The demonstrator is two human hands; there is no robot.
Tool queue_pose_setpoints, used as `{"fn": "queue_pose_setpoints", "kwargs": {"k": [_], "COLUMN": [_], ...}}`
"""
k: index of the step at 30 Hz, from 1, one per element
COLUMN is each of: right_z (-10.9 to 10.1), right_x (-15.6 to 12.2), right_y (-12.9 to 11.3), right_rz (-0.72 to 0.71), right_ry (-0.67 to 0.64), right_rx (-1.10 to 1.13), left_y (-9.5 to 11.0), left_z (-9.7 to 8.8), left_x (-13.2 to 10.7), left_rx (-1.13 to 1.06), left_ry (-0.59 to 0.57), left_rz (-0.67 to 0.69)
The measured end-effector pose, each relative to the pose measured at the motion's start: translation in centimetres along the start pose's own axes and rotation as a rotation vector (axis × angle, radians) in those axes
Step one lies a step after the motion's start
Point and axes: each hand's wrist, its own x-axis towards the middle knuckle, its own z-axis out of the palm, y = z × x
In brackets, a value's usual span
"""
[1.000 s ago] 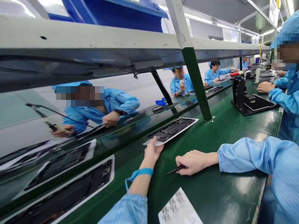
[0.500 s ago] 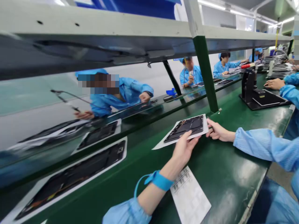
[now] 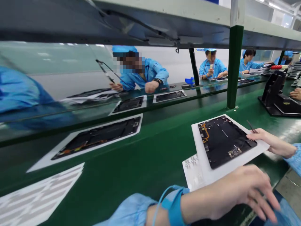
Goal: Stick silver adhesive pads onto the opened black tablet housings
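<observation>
You've got a long green bench (image 3: 150, 169) under a grey steel shelf (image 3: 164, 15) on green posts (image 3: 234, 66), with white walls (image 3: 261, 11) and ceiling lights (image 3: 275, 4) beyond.

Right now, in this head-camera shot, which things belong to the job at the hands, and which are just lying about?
In the job:
left hand
right hand
tweezers
black tablet-sized panel with orange flex cable
white backing sheet

Just lying about:
printed sheet
black bench fixture
co-worker's hand

We logged a glossy green bench top (image 3: 150, 169) at 6 o'clock, a smooth white paper sheet (image 3: 211, 171) at 4 o'clock, a matt black panel (image 3: 223, 141) upon it, and a woven blue cloth sleeve (image 3: 127, 210) at 7 o'clock.
</observation>
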Motion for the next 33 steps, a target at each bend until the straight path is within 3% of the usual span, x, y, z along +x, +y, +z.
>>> {"fn": "queue_pose_setpoints", "kwargs": {"k": [1, 2, 3, 4, 5, 7, 8, 10, 12, 15, 16, 18, 21, 24, 26, 33], "right_z": [-0.8, -1.7, -2.6, -3.4, -4.2, -5.2, -5.4, -5.1, -3.8, 0.1, 1.8, 5.4, 10.1, 12.4, 12.9, 13.1], "right_x": [-0.8, -1.5, -2.2, -2.7, -3.0, -3.1, -2.8, -2.1, -1.3, -0.6, -0.4, 0.0, 1.3, 2.7, 3.3, 2.6], "right_y": [-0.1, -0.3, -0.4, -0.6, -0.7, -0.9, -1.1, -1.5, -2.3, -3.9, -4.4, -4.9, -4.6, -3.3, -2.4, -1.3], "right_rz": [0.026, 0.050, 0.068, 0.081, 0.097, 0.038, -0.028, -0.200, -0.349, -0.469, -0.474, -0.394, -0.236, -0.249, -0.260, -0.336], "right_ry": [0.008, 0.014, 0.017, 0.018, 0.009, -0.009, -0.010, 0.025, 0.114, 0.225, 0.197, -0.022, -0.494, -0.787, -0.795, -0.571], "right_rx": [-0.050, -0.103, -0.157, -0.205, -0.239, -0.396, -0.504, -0.717, -0.850, -0.800, -0.714, -0.535, -0.430, -0.300, -0.243, -0.297], "left_y": [0.2, 0.3, 0.2, -0.1, -0.6, -2.0, -2.9, -4.4, -5.5, -6.0, -6.0, -5.9, -5.8, -5.7, -5.7, -5.6], "left_z": [0.0, -0.4, -1.2, -2.4, -3.9, -7.2, -8.7, -11.1, -12.2, -12.1, -11.8, -11.3, -11.0, -10.9, -10.9, -10.7], "left_x": [-1.3, -2.5, -3.7, -4.8, -5.6, -6.6, -6.8, -6.8, -6.3, -5.6, -5.4, -5.3, -5.4, -5.4, -5.2, -5.2], "left_rx": [0.123, 0.464, 0.783, 1.035, 1.238, 1.516, 1.641, 1.708, 1.731, 1.746, 1.746, 1.741, 1.729, 1.732, 1.736, 1.745], "left_ry": [-0.081, -0.169, -0.187, -0.104, 0.060, 0.398, 0.506, 0.548, 0.527, 0.503, 0.500, 0.496, 0.502, 0.540, 0.562, 0.540], "left_rz": [0.023, 0.181, 0.355, 0.539, 0.688, 0.752, 0.695, 0.594, 0.501, 0.424, 0.408, 0.384, 0.361, 0.365, 0.369, 0.333]}}
